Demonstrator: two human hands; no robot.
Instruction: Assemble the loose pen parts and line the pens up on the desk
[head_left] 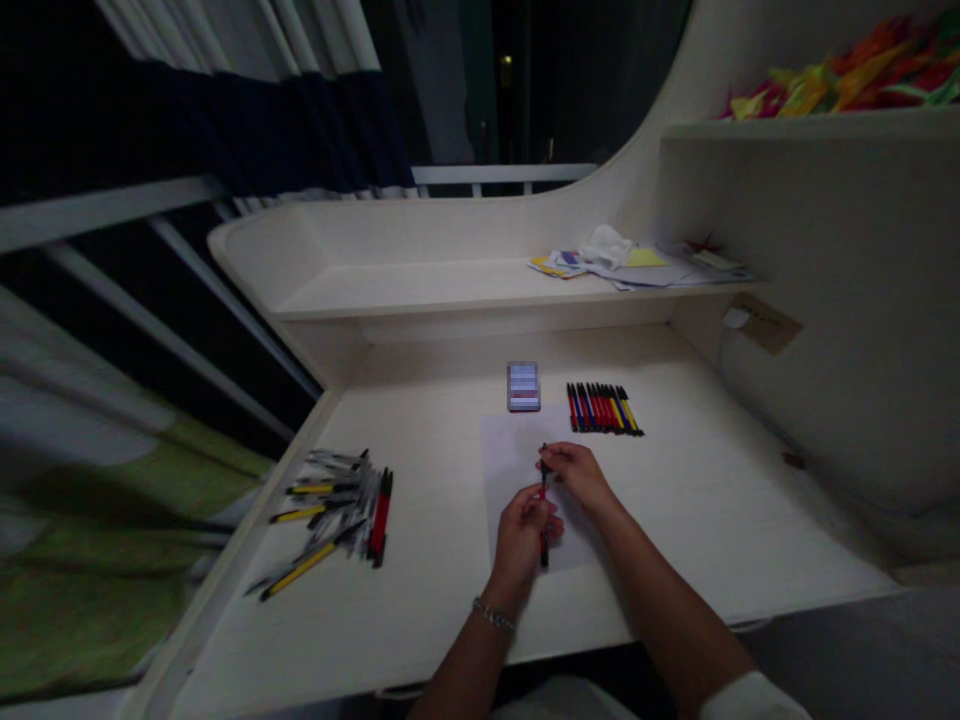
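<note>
Above a white sheet of paper (504,455) on the desk, both hands are closed on one red pen (542,493) with black ends. My left hand (523,527), with a bracelet at its wrist, grips the red barrel lower down. The fingertips of my right hand (576,470) pinch the black upper end. Just beyond the right hand lies a neat row of pens (602,408) in red, blue and yellow with black ends. A phone (523,387) with a lit screen rests at the paper's far edge.
At the left, a loose pile of pen parts (334,500) includes clear and yellow barrels, with red pens (381,518) beside it. Papers and a crumpled tissue (606,247) lie on the raised shelf (420,285). A cable (757,405) runs down the right wall.
</note>
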